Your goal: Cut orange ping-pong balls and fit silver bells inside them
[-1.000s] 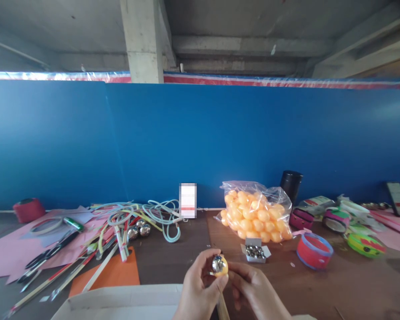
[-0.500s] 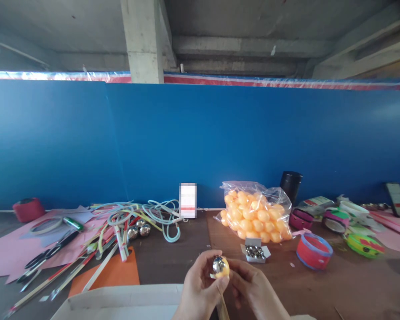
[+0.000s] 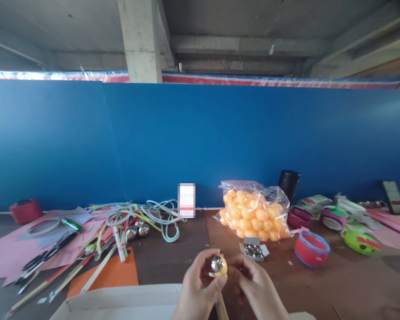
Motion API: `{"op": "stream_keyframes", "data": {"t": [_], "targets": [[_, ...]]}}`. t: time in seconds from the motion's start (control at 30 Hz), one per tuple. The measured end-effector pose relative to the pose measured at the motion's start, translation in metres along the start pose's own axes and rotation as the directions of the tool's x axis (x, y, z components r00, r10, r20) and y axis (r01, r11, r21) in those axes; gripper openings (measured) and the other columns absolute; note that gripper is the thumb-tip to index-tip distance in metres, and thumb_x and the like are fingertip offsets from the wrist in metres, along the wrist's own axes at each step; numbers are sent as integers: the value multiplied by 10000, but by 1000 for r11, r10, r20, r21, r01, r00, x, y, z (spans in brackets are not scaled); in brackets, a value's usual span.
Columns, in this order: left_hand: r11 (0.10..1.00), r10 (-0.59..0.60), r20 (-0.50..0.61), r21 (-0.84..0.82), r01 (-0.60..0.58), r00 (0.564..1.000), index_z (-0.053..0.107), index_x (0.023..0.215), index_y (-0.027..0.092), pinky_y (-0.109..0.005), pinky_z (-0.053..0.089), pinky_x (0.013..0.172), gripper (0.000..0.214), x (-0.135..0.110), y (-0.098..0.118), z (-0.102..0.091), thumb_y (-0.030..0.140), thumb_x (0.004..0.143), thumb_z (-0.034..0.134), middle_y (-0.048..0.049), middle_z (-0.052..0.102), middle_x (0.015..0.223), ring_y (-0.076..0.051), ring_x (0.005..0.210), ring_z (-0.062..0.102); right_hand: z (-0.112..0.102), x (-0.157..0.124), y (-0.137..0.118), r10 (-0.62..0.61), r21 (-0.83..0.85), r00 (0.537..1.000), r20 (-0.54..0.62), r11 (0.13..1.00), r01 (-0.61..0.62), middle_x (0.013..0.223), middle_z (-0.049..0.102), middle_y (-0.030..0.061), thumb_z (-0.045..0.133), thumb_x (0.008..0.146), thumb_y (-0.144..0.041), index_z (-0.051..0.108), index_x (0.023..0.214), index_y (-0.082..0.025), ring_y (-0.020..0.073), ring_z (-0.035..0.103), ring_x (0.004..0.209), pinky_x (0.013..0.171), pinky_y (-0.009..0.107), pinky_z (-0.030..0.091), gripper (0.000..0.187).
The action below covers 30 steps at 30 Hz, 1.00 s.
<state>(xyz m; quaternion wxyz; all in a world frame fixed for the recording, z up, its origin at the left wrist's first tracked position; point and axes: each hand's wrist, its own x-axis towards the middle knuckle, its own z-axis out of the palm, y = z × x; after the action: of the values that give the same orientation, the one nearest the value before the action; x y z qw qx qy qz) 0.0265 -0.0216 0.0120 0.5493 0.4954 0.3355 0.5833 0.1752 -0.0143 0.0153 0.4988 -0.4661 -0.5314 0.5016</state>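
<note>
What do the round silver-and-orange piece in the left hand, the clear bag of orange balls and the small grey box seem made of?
Round silver-and-orange piece: mirror-bright reflections suggest polished metal or plating; the orange part may be smooth plastic.
Clear bag: glossy plastic film, transparent, crinkled.
Small grey box: probably matte card, given its splayed flaps.

- Silver ball [image 3: 216,263]: mirror-bright, round, held in the left hand [image 3: 199,284] at the bottom centre of the frame.
- Orange piece [image 3: 224,267]: curved, along the silver ball's right and lower side; partly hidden, full shape unclear.
</note>
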Motion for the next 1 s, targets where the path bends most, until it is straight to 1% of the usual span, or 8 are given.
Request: {"op": "stream_keyframes", "data": {"t": [0.1, 0.23, 0.3, 0.33, 0.43, 0.53, 0.73, 1.0], "targets": [[999, -10, -19, 49, 11, 1000, 591, 1074, 176, -262, 468, 692, 511, 1, -2, -3, 398, 640, 743, -101, 640, 1005, -181, 834, 584, -5, 0, -1, 12, 34, 999, -49, 999, -10, 468, 491, -77, 659, 722, -485, 592, 804, -196, 88, 434, 388, 351, 173, 381, 309], [997, 2, 7, 79, -3, 1000, 592, 1079, 165, -248, 459, 645, 495, 2, -2, -4, 383, 657, 734, -89, 635, 955, -164, 785, 566, -3, -7, -10, 47, 100, 999, 3, 994, -47, 438, 475, -87, 644, 750, -474, 580, 814, -183, 60, 385, 370, 385, 165, 349, 305], [996, 7, 17, 84, -8, 1000, 590, 1075, 166, -246, 461, 665, 471, 2, -1, -4, 348, 666, 736, -82, 634, 941, -162, 796, 569, 1, -10, -15, 77, 94, 992, 98, 992, -86, 424, 471, -84, 652, 737, -487, 579, 793, -174, 62, 384, 367, 384, 170, 343, 325], [996, 6, 19, 88, -8, 1000, 588, 1073, 168, -249, 465, 682, 457, 2, 0, -4, 328, 671, 734, -80, 636, 943, -163, 806, 573, 3, -12, -17, 63, 93, 992, 109, 993, -73, 419, 464, -86, 648, 741, -486, 578, 776, -172, 60, 378, 363, 379, 167, 329, 324], [992, 9, 15, 128, -11, 1000, 585, 1075, 177, -263, 475, 736, 418, 2, -1, -4, 262, 689, 720, -78, 637, 966, -164, 830, 587, 8, -15, -19, 52, 81, 993, 107, 995, -61, 411, 440, -93, 644, 748, -480, 583, 764, -166, 53, 353, 354, 372, 162, 300, 320], [982, 28, 15, 187, -30, 1000, 586, 1082, 189, -269, 483, 749, 399, 2, -2, -6, 200, 699, 696, -80, 632, 1001, -170, 848, 597, 9, -16, -19, 82, 94, 992, 97, 991, -91, 411, 431, -94, 657, 736, -480, 590, 764, -162, 49, 333, 362, 378, 161, 295, 327], [966, 47, 28, 254, -53, 999, 596, 1086, 209, -274, 495, 764, 408, -1, 1, -6, 118, 692, 643, -78, 632, 1032, -185, 888, 610, 7, -15, -19, 116, 233, 988, 100, 963, -136, 431, 411, -95, 686, 740, -424, 609, 765, -153, 38, 275, 387, 379, 155, 255, 283], [950, 27, 36, 311, -36, 999, 627, 1048, 214, -260, 492, 774, 371, -3, 14, -2, 102, 695, 609, -56, 649, 988, -176, 868, 618, 4, -13, -17, 197, 397, 965, 174, 883, -252, 454, 405, -97, 734, 717, -370, 572, 733, -166, 35, 252, 416, 386, 159, 200, 261]]}}
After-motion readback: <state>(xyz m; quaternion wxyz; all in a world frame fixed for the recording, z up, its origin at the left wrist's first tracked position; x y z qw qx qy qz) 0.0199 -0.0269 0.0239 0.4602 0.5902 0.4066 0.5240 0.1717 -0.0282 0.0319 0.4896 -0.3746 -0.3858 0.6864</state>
